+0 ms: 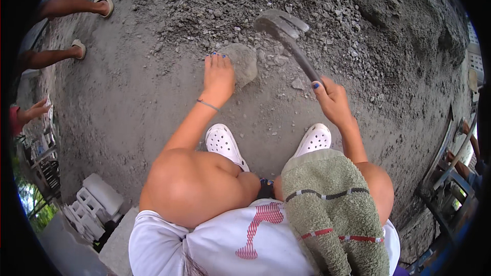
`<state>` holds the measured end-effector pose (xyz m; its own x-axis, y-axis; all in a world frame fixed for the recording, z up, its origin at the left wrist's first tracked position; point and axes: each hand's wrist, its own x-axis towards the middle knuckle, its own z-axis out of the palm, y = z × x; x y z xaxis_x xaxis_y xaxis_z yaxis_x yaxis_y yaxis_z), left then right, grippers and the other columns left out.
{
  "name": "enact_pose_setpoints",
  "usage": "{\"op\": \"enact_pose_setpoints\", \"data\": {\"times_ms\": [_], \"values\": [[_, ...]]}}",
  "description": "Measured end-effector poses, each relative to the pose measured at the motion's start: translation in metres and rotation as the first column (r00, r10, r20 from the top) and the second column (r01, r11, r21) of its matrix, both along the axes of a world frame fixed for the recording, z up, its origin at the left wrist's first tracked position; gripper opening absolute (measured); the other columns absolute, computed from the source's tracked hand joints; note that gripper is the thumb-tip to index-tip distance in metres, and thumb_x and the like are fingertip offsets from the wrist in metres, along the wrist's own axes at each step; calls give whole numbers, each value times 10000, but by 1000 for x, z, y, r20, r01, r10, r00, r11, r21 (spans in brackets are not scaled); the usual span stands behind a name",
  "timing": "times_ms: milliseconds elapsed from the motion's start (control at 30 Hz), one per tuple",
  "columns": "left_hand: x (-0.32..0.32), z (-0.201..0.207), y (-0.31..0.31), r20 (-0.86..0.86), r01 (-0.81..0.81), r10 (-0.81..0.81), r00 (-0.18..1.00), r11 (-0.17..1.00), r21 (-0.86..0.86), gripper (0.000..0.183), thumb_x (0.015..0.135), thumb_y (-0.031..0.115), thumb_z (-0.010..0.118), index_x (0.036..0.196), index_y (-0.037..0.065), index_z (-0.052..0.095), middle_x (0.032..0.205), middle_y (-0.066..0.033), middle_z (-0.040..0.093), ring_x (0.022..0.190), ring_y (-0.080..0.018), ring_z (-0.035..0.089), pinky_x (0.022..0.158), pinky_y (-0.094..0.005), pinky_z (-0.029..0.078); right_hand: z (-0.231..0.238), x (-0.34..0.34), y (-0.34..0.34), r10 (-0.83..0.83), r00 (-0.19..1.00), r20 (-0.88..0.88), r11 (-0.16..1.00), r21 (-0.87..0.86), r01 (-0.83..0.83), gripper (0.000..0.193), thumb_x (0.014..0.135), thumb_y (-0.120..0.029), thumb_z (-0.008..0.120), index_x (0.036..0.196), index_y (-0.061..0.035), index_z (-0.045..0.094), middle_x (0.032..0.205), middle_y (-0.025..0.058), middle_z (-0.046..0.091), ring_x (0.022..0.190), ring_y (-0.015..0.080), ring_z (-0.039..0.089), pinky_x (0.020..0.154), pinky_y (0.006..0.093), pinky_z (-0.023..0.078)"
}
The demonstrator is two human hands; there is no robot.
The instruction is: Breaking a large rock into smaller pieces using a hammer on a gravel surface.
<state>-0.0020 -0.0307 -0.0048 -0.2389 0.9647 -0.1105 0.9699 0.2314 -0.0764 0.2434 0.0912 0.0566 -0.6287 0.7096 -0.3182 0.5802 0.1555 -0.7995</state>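
A large grey rock (242, 65) lies on the dusty ground in front of me. My left hand (219, 76) is closed against its left side, fingers together and bent down; the thumb and palm side are hidden. In my right hand (333, 101) is a claw hammer (298, 53), gripped by its dark handle. The hammer's head is up to the right of the rock, apart from it. Small broken stones (279, 60) are scattered just right of the rock.
A gravel heap (327, 0) rises at the far side. Another person's legs (64, 7) stand at the upper left, with a hand (38, 110) below them. Hollow blocks (97, 202) sit at the lower left. A green towel (327, 199) lies over my right knee.
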Motion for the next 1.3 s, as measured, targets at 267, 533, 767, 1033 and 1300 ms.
{"op": "enact_pose_setpoints", "data": {"times_ms": [267, 533, 767, 1033, 1300], "values": [[-2, -1, -3, -10, -14, 14, 1000, 998, -54, 422, 676, 119, 527, 1049, -76, 487, 1083, -230, 499, 1087, -311, 419, 968, -425, 214, -82, 40, -22, -128, 978, -162, 965, 208, 161, 332, 823, -319, 488, 748, 4, 489, 496, 95, 429, 428, 154, 385, 425, 312, 334], [-5, -5, -4, -56, -32, 27, 998, 995, -99, 620, 594, 241, 692, 1091, -47, 460, 1137, -186, 470, 1114, -279, 397, 966, -414, 234, -33, 28, -5, -386, 922, -33, 852, -397, 342, 355, 865, -388, 401, 663, -95, 400, 483, -48, 350, 366, 31, 304, 324, 195, 257], [2, -1, 6, -6, -37, 37, 999, 995, -94, 605, 583, 225, 699, 1075, -45, 469, 1118, -185, 481, 1109, -275, 403, 962, -404, 243, -12, 35, -8, -260, 816, -516, 965, -117, 234, 321, 861, -346, 423, 710, -63, 438, 504, -26, 391, 422, 52, 349, 385, 202, 280], [2, -4, 5, -1, -39, 39, 999, 992, -122, 602, 564, 215, 704, 1054, -54, 478, 1100, -190, 489, 1101, -271, 410, 953, -398, 252, -81, 28, -18, -132, 969, 209, 991, 15, 132, 377, 827, -356, 473, 727, 6, 501, 495, 81, 418, 494, 123, 408, 467, 287, 354], [-3, 2, -2, 65, -47, 49, 997, 998, -34, 606, 566, 220, 706, 1066, -38, 479, 1100, -187, 490, 1095, -275, 414, 950, -411, 250, 0, 22, -9, -98, 963, -252, 992, 54, 115, 362, 841, -363, 453, 708, -28, 472, 514, 2, 399, 474, 82, 360, 437, 242, 303]]}}
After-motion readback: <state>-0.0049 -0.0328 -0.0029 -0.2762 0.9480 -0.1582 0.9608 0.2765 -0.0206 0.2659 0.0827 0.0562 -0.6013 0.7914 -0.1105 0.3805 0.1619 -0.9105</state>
